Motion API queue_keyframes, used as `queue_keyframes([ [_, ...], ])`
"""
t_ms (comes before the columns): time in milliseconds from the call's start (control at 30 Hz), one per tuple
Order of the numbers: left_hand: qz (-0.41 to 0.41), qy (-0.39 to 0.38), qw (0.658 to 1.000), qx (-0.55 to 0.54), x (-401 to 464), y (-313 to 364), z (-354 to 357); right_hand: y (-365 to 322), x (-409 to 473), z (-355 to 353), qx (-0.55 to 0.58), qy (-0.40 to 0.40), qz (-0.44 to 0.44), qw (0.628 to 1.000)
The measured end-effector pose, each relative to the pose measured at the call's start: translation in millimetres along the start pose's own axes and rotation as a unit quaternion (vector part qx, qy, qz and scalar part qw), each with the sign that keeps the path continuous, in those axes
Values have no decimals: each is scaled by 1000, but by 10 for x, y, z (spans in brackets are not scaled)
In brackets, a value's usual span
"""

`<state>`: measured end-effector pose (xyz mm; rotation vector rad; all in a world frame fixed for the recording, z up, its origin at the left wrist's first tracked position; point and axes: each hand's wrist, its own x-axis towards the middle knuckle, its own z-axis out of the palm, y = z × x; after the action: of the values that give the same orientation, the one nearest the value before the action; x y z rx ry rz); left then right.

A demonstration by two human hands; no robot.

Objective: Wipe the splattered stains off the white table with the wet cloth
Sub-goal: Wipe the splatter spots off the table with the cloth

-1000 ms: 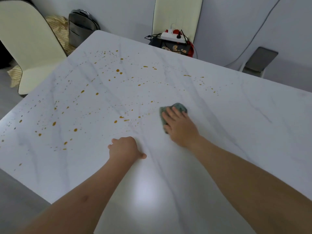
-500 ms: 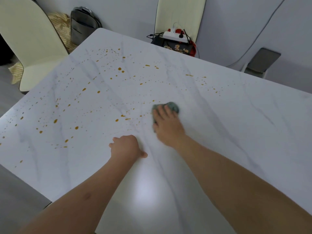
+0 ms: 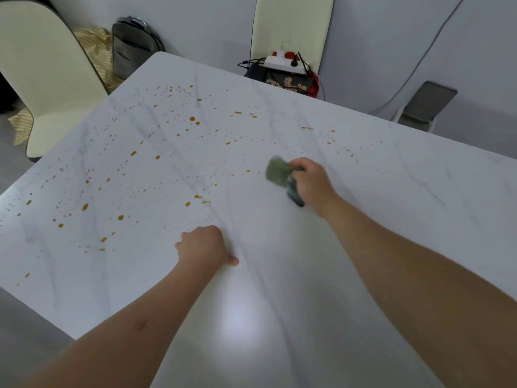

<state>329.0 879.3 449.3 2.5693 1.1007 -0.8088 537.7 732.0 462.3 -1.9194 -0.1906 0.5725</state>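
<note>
since half a second back the right hand (image 3: 310, 180) has swung rightward and lifted its flat press — fingers now curled round the cloth (image 3: 279, 175), bunching it, with a darker end poking out below the hand; blurred, so whether the cloth fully touches the surface i cannot tell. left hand unchanged.

near: left hand (image 3: 202, 245) sits as a loose fist on the tabletop (image 3: 391, 247), knuckles down, thumb out to the right, holding nothing — reads as a brace. bare patch and a light glare between the two forearms.

mid: cloth sits just left of the right hand, at the right edge of the splatter. key relation — the stains (image 3: 120, 217) lie almost wholly to the left and farther out from the cloth; nearest drops are just left and down-left of it, around the middle of the tabletop. spread runs as a broad band from the near-left edge up toward the far corner, with a thin trail behind the cloth on the far right. right hand is the one with the cloth, and nearer the central drops; left hand is nearer the near-left cluster but empty.

judgement: most of the job is left; next sweep likely needs to go leftward.

far: two cream chairs, a grey bag, a power strip with cables.
</note>
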Motion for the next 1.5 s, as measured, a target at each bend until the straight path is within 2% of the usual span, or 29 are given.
queue_keyframes([
  [33, 0, -1, 1000, 0, 5, 3, 3, 70, 101, -200, -82, 38, 1, 996],
  [100, 0, -1, 1000, -1, 19, 3, 8, 248, 235, -537, -304, 107, 8, 947],
  [133, -1, -2, 1000, -2, 30, 3, 8, 316, 276, -643, -363, 106, -11, 926],
  [200, -5, -8, 1000, -4, 48, 11, 1, 424, 323, -716, -398, 25, -71, 914],
  [267, -9, -13, 1000, -7, 63, 21, 3, 548, 292, -599, -436, -47, -92, 894],
  [400, -17, -16, 1000, 0, 83, 21, 3, 573, 5, 48, -487, -34, -174, 855],
  [567, -5, 1, 1000, 11, 60, 28, 8, 443, -669, 980, -500, -141, -300, 800],
  [633, -2, 8, 1000, 17, 54, 24, 16, 480, -758, 1057, -507, -180, -337, 773],
  [700, -8, 5, 1000, 16, 26, 27, 0, 549, -655, 872, -536, -170, -350, 749],
  [800, -14, -1, 1000, 2, -8, 28, -37, 604, -330, 306, -563, -102, -290, 767],
  [933, -16, -1, 1000, -6, -65, 33, -51, 811, -32, -702, -535, 66, -154, 828],
  [1067, -13, 9, 1000, -5, -98, 35, -58, 1046, -154, -1156, -525, 135, -25, 840],
  [1200, -8, 11, 1000, -8, -143, 22, -56, 1044, -446, -671, -530, 125, -18, 839],
  [1300, 5, 36, 999, -10, -213, -41, -13, 951, -719, -98, -527, 76, -67, 844],
  [1433, 54, 53, 991, -107, -317, -286, -47, 753, -1250, 727, -530, 5, -140, 837],
  [1500, 88, 86, 986, -111, -413, -429, -42, 692, -1554, 1071, -529, -35, -176, 830],
])
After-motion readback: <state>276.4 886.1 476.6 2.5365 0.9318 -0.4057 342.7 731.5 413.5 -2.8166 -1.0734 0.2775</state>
